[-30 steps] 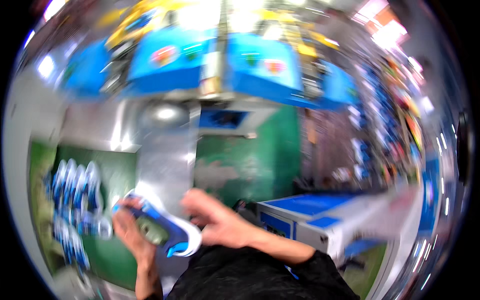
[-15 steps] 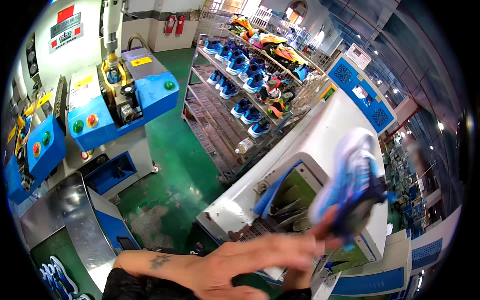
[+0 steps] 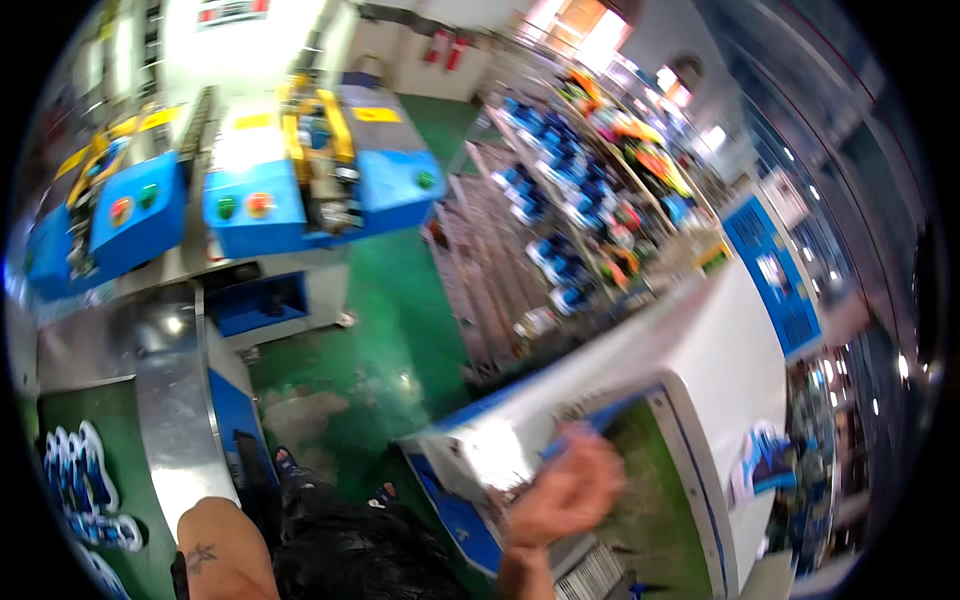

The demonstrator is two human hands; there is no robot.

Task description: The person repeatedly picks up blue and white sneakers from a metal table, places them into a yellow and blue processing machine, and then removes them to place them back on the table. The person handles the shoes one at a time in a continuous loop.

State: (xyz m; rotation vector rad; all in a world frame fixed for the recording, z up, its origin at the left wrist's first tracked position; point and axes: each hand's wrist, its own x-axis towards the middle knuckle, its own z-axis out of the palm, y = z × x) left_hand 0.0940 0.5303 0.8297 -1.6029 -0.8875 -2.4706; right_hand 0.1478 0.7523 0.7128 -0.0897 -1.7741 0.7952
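My right hand (image 3: 570,487) is raised over the front opening of a white machine (image 3: 715,335). Motion blurs its fingers; they look curled, and no object shows in them. Of my left arm, only the tattooed forearm (image 3: 222,555) appears at the lower edge, and the hand is out of sight. A white and blue sneaker (image 3: 765,462) is by the right side of the white housing, apart from my right hand. Inside the machine's opening, a green inner panel (image 3: 655,490) can be seen.
A shelf rack (image 3: 480,240) carries rows of blue and bright-coloured shoes. Blue-fronted press machines (image 3: 255,205) with coloured buttons line the left. Below them, a curved metal counter (image 3: 172,400) runs near several blue sneakers (image 3: 85,470). The floor (image 3: 375,310) is green and worn.
The sneaker has left my hands and is now by the machine's right side. My left hand has dropped out of view, my right hand has moved left, and the view has shifted.
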